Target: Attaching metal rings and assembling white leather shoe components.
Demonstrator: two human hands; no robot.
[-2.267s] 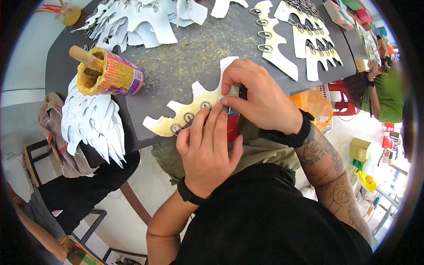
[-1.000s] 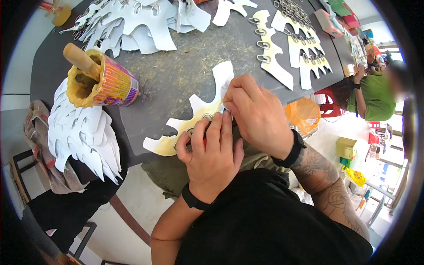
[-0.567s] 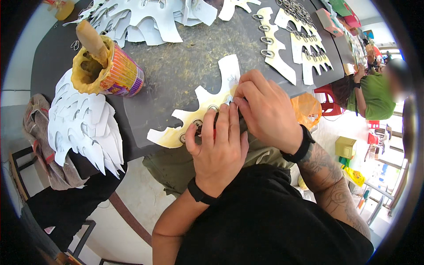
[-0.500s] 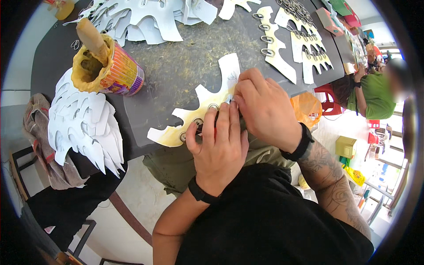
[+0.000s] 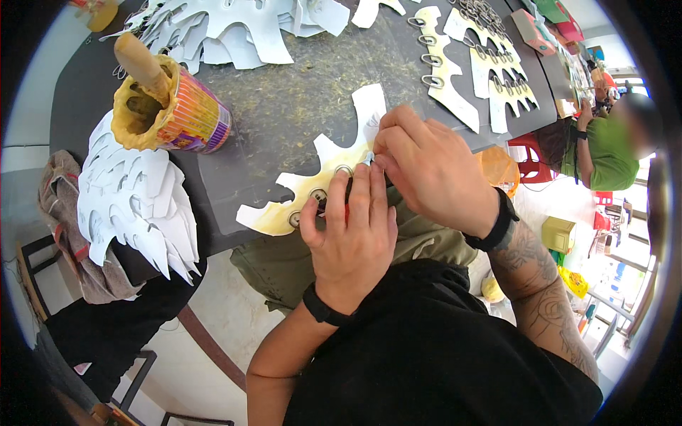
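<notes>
A white shaped cutout with scalloped edges and yellowish, glue-like smears lies slanted at the table's near edge. Several metal rings sit along its lower side. My left hand lies over its near edge, fingers stretched out flat. Something dark with a bit of red shows under those fingers, mostly covered. Just above the left fingertips, my right hand pinches thumb and fingers together over the cutout. A tiny pale-blue bit shows beside that pinch; what the right fingers hold is hidden.
A patterned paper tub crusted with yellow paste holds a wooden stick. White cutouts are piled at the left, more at the back. Ringed cutouts lie at the right. A person in green sits beyond.
My right hand and forearm have shifted slightly, the wrist moving a little right. The left hand and the cutout under it stay almost where they were.
</notes>
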